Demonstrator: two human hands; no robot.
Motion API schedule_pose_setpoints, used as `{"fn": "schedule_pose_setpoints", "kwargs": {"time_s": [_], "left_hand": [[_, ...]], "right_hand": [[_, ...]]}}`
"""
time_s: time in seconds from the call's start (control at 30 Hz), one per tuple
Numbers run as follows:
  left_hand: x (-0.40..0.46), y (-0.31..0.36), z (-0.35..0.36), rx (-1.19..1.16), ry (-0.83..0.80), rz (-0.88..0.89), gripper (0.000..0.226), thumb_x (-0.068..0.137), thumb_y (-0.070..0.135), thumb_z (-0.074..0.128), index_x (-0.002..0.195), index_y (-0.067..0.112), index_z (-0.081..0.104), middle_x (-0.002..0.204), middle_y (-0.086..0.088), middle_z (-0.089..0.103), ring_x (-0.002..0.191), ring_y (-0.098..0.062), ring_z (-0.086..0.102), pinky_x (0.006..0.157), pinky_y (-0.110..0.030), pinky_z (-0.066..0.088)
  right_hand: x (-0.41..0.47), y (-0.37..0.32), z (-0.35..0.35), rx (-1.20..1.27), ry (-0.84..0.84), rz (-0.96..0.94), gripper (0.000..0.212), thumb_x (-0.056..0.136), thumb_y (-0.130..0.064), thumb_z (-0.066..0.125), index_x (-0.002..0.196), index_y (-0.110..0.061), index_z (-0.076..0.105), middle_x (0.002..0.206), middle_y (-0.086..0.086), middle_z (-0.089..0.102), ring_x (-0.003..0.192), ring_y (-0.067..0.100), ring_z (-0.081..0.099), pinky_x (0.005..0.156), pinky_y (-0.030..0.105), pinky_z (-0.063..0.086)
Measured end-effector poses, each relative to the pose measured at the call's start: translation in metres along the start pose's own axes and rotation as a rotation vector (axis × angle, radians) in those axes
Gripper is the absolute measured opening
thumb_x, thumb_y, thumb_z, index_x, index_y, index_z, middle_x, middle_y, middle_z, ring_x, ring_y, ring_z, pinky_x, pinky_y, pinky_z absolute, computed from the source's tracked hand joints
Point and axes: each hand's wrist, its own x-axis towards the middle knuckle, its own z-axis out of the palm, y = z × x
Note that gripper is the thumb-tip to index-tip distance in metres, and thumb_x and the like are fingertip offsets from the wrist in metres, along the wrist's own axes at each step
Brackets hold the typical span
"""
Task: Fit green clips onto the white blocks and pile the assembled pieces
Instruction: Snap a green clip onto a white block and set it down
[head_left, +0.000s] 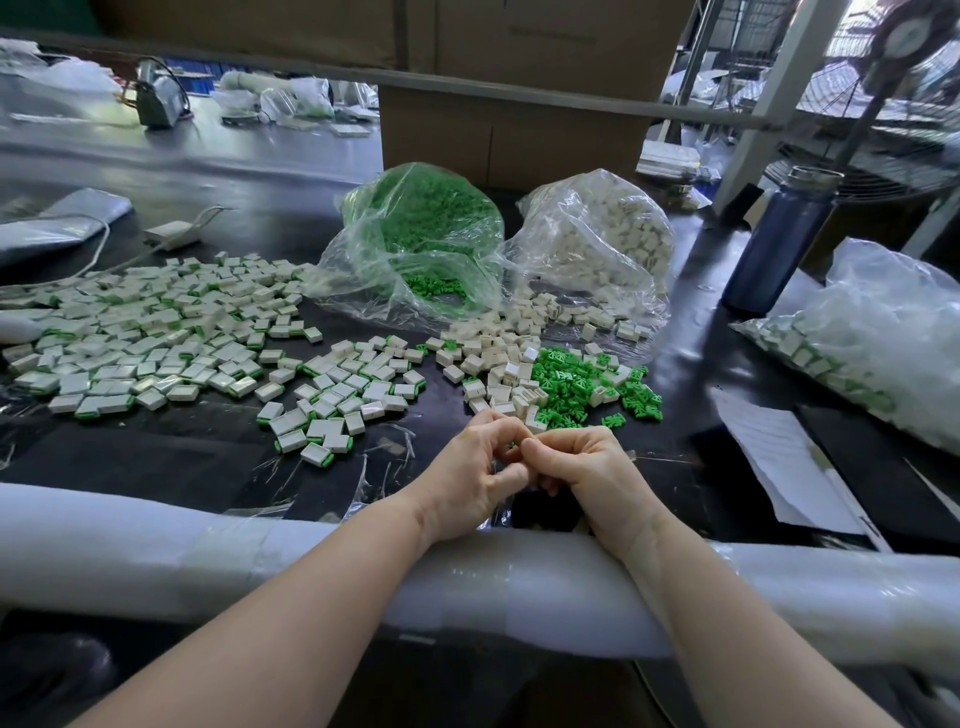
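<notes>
My left hand (480, 467) and my right hand (582, 467) meet at the table's near edge, fingers curled around a small piece; a sliver of green shows between them, the rest is hidden. Just beyond lie loose green clips (576, 384) and bare white blocks (498, 358). A wide spread of assembled white-and-green pieces (156, 332) covers the left of the black table (156, 457), with a smaller group (337, 400) nearer my hands.
An open bag of green clips (421, 234) and a bag of white blocks (602, 239) stand behind the loose parts. A dark bottle (774, 244), a full bag (872, 332) and paper (779, 457) are at right. A padded rail (208, 561) runs under my wrists.
</notes>
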Motion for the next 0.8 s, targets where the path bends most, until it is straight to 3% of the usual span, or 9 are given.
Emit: {"fn": "schedule_pose_setpoints", "kwargs": {"time_s": [0.17, 0.3, 0.57, 0.8], "left_hand": [[-0.0008, 0.0013, 0.0, -0.059, -0.006, -0.002, 0.018, 0.086, 0.0, 0.057, 0.081, 0.017, 0.057, 0.106, -0.016, 0.046, 0.086, -0.026, 0.056, 0.08, -0.024, 0.048], [-0.001, 0.001, 0.0005, -0.027, -0.019, 0.0, 0.016, 0.085, 0.0, 0.058, 0.083, 0.016, 0.057, 0.104, -0.012, 0.046, 0.085, -0.017, 0.052, 0.079, -0.018, 0.045], [-0.0017, 0.0023, 0.0002, -0.002, -0.024, -0.005, 0.016, 0.085, -0.001, 0.057, 0.084, 0.015, 0.057, 0.102, -0.009, 0.045, 0.087, -0.016, 0.049, 0.082, -0.018, 0.042], [-0.0015, 0.0024, 0.0003, -0.002, -0.023, -0.014, 0.013, 0.085, 0.001, 0.058, 0.086, 0.014, 0.059, 0.107, -0.016, 0.046, 0.097, -0.032, 0.054, 0.09, -0.03, 0.046]], "right_hand": [[0.0011, 0.001, -0.0014, -0.007, -0.023, 0.006, 0.015, 0.085, -0.006, 0.059, 0.082, 0.002, 0.071, 0.058, 0.005, 0.06, 0.051, 0.007, 0.05, 0.051, 0.014, 0.04], [0.0011, 0.0012, -0.0024, -0.026, -0.009, 0.008, 0.013, 0.083, -0.003, 0.061, 0.078, 0.003, 0.071, 0.057, 0.009, 0.056, 0.047, 0.006, 0.047, 0.047, 0.014, 0.038], [0.0011, 0.0017, -0.0018, -0.023, 0.008, 0.026, 0.013, 0.083, -0.002, 0.061, 0.076, 0.003, 0.071, 0.057, 0.008, 0.055, 0.047, 0.009, 0.046, 0.047, 0.018, 0.038], [0.0017, 0.0022, -0.0019, -0.009, 0.011, 0.023, 0.013, 0.082, -0.002, 0.062, 0.076, 0.005, 0.07, 0.052, 0.005, 0.055, 0.044, 0.007, 0.046, 0.044, 0.015, 0.037]]}}
